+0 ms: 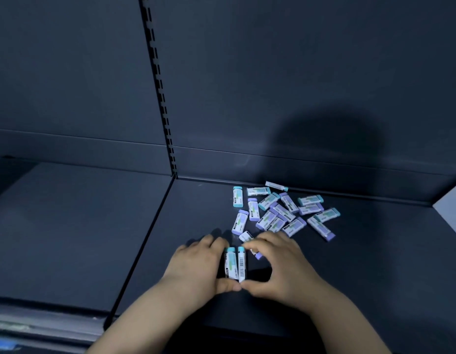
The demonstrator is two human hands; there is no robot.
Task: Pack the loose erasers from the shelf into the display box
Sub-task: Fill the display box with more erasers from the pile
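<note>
Erasers (235,263), two side by side, barcode showing, pinched by left hand (196,267) and right hand (281,264).

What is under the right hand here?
A purple-tipped eraser pokes out beneath the right hand, mostly covered by its fingers, which pinch the two teal erasers. Anything under the palm is hidden.

Both forearms are cut off by the bottom edge at 6 o'clock. Near ends of the two teal-capped erasers (235,264) hidden behind the thumbs of left grip (196,267) and right grip (280,264). Under the right grip's fingers: purple-capped eraser (257,255), mostly covered; white-sleeved eraser (245,236), half covered. In the pile of erasers (283,213) several overlap; label print too small to read. The shelf (196,213) runs past the 3 and 9 o'clock edges. At 7 o'clock a blue scrap (5,344), blurred, cut off.
</note>
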